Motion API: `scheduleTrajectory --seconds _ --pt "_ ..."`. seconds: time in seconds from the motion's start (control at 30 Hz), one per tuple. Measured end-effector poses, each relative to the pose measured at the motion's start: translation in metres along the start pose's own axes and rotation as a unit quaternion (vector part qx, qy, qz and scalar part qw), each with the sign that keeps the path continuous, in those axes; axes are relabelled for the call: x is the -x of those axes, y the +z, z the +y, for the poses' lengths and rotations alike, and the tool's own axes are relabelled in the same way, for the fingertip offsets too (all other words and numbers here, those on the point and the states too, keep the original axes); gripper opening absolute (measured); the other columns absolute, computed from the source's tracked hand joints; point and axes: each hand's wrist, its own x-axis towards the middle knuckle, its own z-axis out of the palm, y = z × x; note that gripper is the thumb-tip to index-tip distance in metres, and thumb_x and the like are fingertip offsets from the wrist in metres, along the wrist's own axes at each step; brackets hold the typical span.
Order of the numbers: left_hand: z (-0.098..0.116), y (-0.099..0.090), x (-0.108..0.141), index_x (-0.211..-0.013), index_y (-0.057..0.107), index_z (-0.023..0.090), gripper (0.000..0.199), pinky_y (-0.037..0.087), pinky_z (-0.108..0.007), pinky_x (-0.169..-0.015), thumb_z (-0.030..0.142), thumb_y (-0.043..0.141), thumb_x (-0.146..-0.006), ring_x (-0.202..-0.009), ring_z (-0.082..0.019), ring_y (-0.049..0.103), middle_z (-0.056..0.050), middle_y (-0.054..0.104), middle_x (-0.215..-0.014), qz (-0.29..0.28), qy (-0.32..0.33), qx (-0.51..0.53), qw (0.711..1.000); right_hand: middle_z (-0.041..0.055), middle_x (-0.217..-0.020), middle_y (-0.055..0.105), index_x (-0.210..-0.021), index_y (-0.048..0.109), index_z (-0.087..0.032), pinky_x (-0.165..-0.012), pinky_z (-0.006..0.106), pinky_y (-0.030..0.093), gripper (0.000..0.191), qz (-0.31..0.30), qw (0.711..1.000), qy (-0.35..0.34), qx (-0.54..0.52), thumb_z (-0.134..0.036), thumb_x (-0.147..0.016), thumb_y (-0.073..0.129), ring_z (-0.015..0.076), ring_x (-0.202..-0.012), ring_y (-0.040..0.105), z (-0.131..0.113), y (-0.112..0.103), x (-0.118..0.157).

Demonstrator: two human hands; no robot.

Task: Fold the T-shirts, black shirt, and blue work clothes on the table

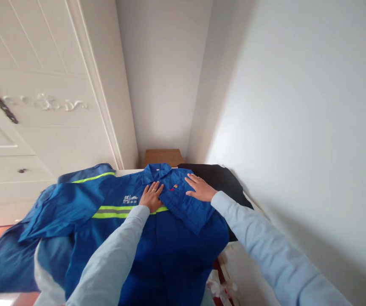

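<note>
A blue work jacket with yellow-green and grey reflective stripes lies front side up, its collar at the far end. White lettering and a logo mark one side of the chest. My left hand rests flat on the chest just below the collar, fingers spread, a ring on one finger. My right hand is over the jacket's right-side sleeve, which lies folded inward across the chest; the fingers are apart and hold nothing. The other sleeve stretches out to the left.
More dark blue cloth lies under the jacket at the left. Black cloth lies at the right along the wall. A white wardrobe stands at the left. A wooden cabinet is in the far corner. Crumpled whitish plastic shows lower right.
</note>
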Motion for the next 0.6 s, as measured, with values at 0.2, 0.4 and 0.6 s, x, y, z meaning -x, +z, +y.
scheduleTrajectory --seconds 0.2,0.4,0.6 --pt "0.002 -0.003 0.002 -0.158 0.036 0.019 0.066 0.020 -0.050 -0.125 0.037 0.048 -0.095 -0.154 -0.029 0.024 -0.011 0.027 -0.167 -0.016 -0.013 0.003 1.000 0.0171 -0.166 0.026 -0.158 0.035 -0.014 -0.125 0.053 0.021 0.070 -0.039 0.999 0.025 0.019 -0.056 -0.103 0.037 0.0319 -0.155 0.022 0.012 0.051 -0.012" --pt "0.011 -0.009 0.009 -0.156 0.040 0.020 0.064 0.021 -0.050 -0.124 0.039 0.049 -0.096 -0.153 -0.031 0.027 -0.012 0.031 -0.165 -0.010 -0.017 0.014 1.000 0.0186 -0.162 0.035 -0.156 0.039 -0.011 -0.123 0.055 0.025 0.069 0.029 0.999 -0.008 0.034 -0.055 -0.104 0.028 0.0321 -0.152 0.031 0.022 0.082 -0.002" --pt "0.017 -0.024 0.024 -0.142 0.058 0.024 0.049 0.030 -0.041 -0.120 0.035 0.055 -0.094 -0.147 -0.027 0.038 -0.009 0.046 -0.158 0.004 -0.028 -0.017 0.999 0.0175 -0.160 0.040 -0.154 0.044 -0.012 -0.122 0.056 0.028 0.070 0.058 0.997 -0.026 0.043 -0.057 -0.104 0.025 0.0322 -0.150 0.035 0.031 0.094 -0.006"
